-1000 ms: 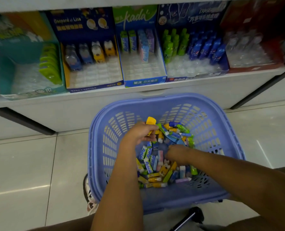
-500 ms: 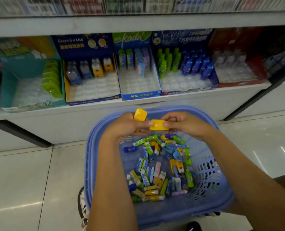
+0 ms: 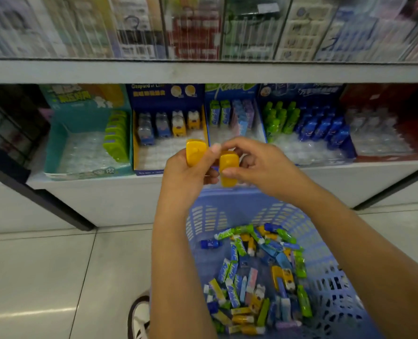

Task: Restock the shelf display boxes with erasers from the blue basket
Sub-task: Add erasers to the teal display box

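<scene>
My left hand grips a yellow eraser upright in front of the shelf. Beside it my right hand holds a second yellow eraser, the two erasers nearly touching. Both hands hover above the far rim of the blue basket, which holds several mixed erasers in blue, green, yellow and pink. Behind the hands stands the dark blue display box with a back row of blue and yellow erasers and bare white slots in front.
On the same shelf stand a teal box with green erasers, a blue box with wrapped erasers, a box of green and blue bottle-shaped erasers and a red box. A shelf edge runs above. My shoe is on the tiled floor.
Both hands came up out of the basket, each with a yellow eraser, and rose to shelf height in front of the dark blue box. The view tilted upward.
</scene>
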The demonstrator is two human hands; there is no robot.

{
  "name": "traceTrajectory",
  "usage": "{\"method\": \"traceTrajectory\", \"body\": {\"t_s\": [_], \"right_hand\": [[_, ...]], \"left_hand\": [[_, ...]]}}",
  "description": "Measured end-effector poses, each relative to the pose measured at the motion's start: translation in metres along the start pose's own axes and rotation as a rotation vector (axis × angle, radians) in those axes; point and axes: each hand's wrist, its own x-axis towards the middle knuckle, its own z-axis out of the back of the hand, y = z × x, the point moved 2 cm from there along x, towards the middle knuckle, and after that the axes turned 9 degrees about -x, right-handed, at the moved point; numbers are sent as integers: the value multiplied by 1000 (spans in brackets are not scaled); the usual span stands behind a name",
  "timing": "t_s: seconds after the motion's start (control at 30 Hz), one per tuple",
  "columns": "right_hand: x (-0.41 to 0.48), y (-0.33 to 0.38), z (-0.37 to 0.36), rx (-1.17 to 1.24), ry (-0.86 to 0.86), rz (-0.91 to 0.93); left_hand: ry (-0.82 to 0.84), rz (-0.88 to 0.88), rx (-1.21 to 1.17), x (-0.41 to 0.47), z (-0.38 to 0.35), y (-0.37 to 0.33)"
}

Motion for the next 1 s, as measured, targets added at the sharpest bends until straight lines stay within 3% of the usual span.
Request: {"method": "traceTrajectory", "body": {"t_s": [0.17,0.23,0.53,0.67,0.87,1.0], "right_hand": [[32,-12,15,128,-348,-74],[45,-12,18,135,-386,-103],[110,67,-44,92,-294,127],[154,107,-78,-21,-299,139],[212,131,-116,-211,-42,77],[237,135,-134,-252,32,74]], "left_hand": [[-113,70,-79,0,2,5],[-168,64,-85,-1,5,7],[-625,113,-481,1,85,-2],[-676,-38,-259,-9,118,-3],[-678,-138,-95,-6,145,-3],[-687,-149,-73,1,162,0]]}}
